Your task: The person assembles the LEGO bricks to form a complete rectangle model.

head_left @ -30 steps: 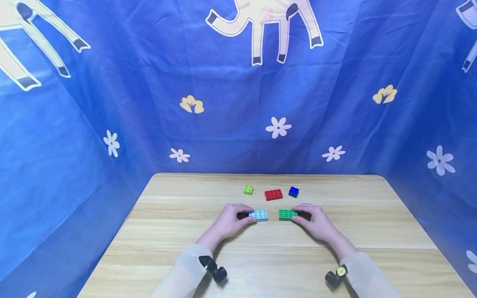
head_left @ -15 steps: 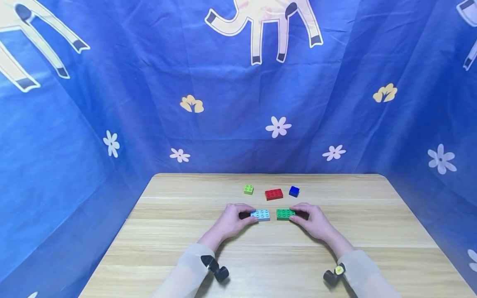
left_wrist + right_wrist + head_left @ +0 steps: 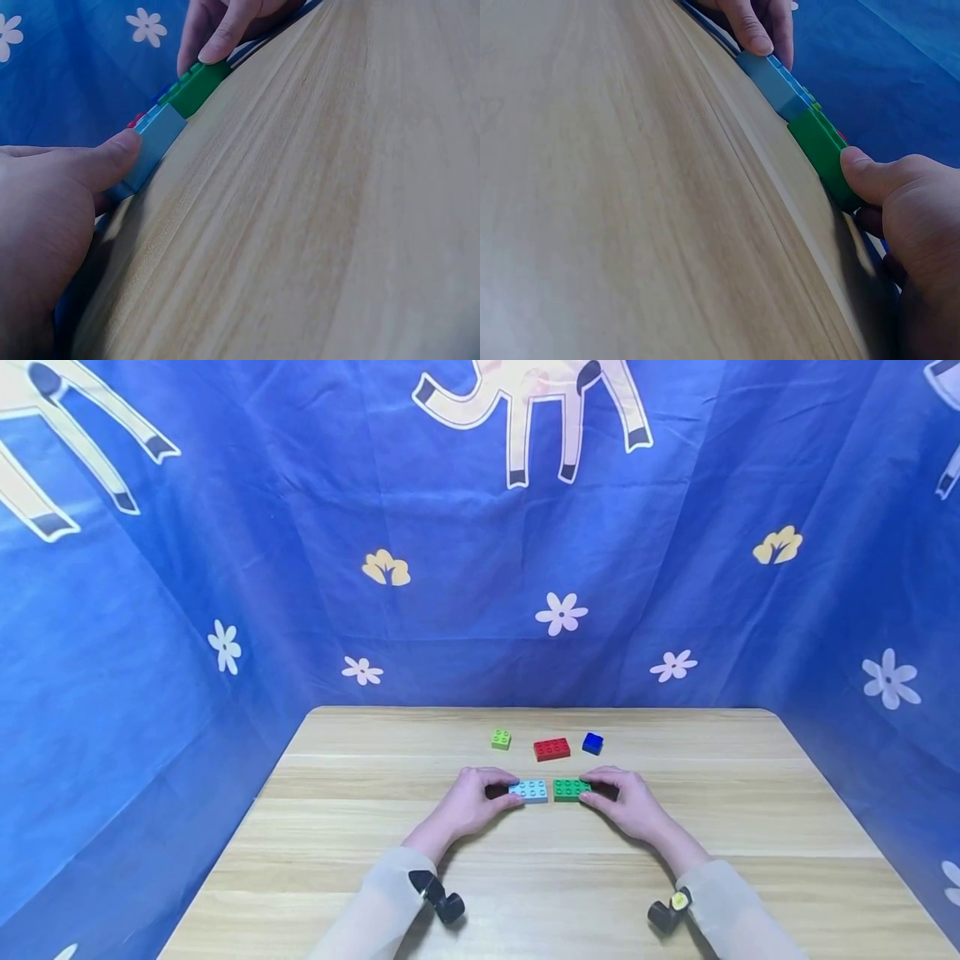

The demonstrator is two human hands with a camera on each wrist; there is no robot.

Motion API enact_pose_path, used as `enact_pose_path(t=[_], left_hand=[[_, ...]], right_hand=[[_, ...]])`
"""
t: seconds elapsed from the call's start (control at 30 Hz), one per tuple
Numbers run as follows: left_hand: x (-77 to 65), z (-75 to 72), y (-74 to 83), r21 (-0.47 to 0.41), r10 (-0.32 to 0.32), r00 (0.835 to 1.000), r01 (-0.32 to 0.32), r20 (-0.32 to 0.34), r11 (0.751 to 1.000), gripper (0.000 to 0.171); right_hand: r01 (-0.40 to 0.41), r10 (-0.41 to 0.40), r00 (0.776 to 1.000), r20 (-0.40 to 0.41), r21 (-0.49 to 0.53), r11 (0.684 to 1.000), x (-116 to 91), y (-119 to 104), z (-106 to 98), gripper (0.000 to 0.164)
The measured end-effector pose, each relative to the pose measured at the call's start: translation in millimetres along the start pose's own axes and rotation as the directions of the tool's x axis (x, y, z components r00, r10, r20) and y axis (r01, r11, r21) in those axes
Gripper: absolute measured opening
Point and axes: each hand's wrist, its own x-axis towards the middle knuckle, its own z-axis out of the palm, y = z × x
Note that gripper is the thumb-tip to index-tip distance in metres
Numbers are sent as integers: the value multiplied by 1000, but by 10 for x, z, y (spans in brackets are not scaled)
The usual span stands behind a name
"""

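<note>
My left hand (image 3: 471,802) pinches a light blue toy building brick (image 3: 531,791) by its left end, thumb on the near side and fingers on the far side. Opposite it, my right hand (image 3: 628,802) pinches a green toy brick (image 3: 570,789) of like size by its right end. Both bricks lie low on the wooden table, studs up, end facing end, with a narrow gap between them in the head view. In the left wrist view the light blue brick (image 3: 156,146) lines up with the green brick (image 3: 196,88).
Behind the hands lie a red brick (image 3: 552,749), a small lime green brick (image 3: 501,740) and a small dark blue brick (image 3: 592,743). The table (image 3: 510,877) meets a blue patterned cloth (image 3: 465,643) at its back. Each sleeve carries a black wrist camera (image 3: 450,907).
The light blue brick has slid right with my left hand, and the green brick left with my right hand. The gap between them has shrunk.
</note>
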Motion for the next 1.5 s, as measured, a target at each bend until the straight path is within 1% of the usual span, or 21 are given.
enact_pose_path(t=[0.17, 0.33, 0.6, 0.83, 1.0, 1.1, 1.23, 1.5], left_hand=[[22, 17, 10, -12, 3, 1000, -3, -1, 1000, 38], [47, 33, 8, -2, 12, 1000, -12, -6, 1000, 39], [49, 62, 28, -19, 15, 1000, -15, 2, 1000, 38], [56, 89, 18, -16, 0, 1000, 0, 6, 1000, 38], [67, 99, 12, -26, -11, 1000, 11, 7, 1000, 39], [80, 87, 15, -26, -16, 1000, 16, 2, 1000, 40], [86, 79, 28, -18, -20, 1000, 20, 6, 1000, 40], [63, 79, 37, -9, -33, 999, 33, 14, 999, 39]], right_hand=[[9, -9, 1000, 4, 3, 1000, 17, 16, 10, 36], [16, -16, 1000, -1, 18, 1000, 32, 25, 0, 35], [21, -21, 1000, 3, 20, 1000, 21, 13, 4, 34], [3, -4, 1000, 13, 24, 1000, 31, 12, 33, 35], [13, -13, 1000, 11, 21, 1000, 45, 23, 40, 36], [21, -22, 1000, 7, 23, 1000, 68, 20, 33, 35], [11, -11, 1000, 14, 11, 1000, 77, 26, 27, 34], [0, 0, 1000, 24, 15, 1000, 72, 7, 42, 34]])
